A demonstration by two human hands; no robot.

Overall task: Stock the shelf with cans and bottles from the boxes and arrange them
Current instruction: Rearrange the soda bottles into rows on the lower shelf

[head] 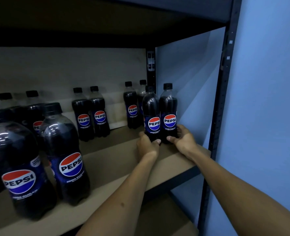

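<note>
Two dark cola bottles stand upright side by side at the right end of the brown shelf board point(117, 160). My left hand point(147, 143) grips the base of the left bottle point(152, 114). My right hand point(183, 138) grips the base of the right bottle point(169, 113). Both labels face me. Behind them stands another pair of bottles point(132, 106) near the back panel. A further pair point(91, 114) stands mid-shelf. Several bottles point(44, 159) crowd the near left.
The black metal upright point(217, 106) of the rack frames the right side, with a blue wall point(268, 99) beyond it. The shelf above point(106, 23) hangs low overhead. A lower shelf board point(166, 218) shows beneath my arms.
</note>
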